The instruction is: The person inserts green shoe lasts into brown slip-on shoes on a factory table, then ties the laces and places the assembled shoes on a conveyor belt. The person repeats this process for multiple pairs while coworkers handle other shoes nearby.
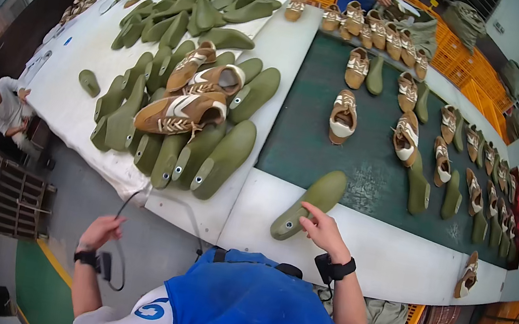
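A green shoe last point(322, 196) lies slantwise in front of me, partly over the white table edge and partly over the dark green belt. My right hand point(327, 234) is at its near right side, the stretched index finger and the thumb apart and touching its surface. Away from the table, left of my body, my left hand point(100, 232) hangs in the air with loosely curled fingers and nothing seen in them. A dark cable point(117, 248) loops beside that hand. Left of the belt, brown and white sneakers point(182, 112) rest on a pile of green shoe lasts point(226, 160).
Sneakers point(343, 117) and lasts stand in rows along the belt point(310, 102). One sneaker point(468, 276) sits on the near right edge. Orange crates point(481, 88) line the far right. Other people work at the far side and at the left.
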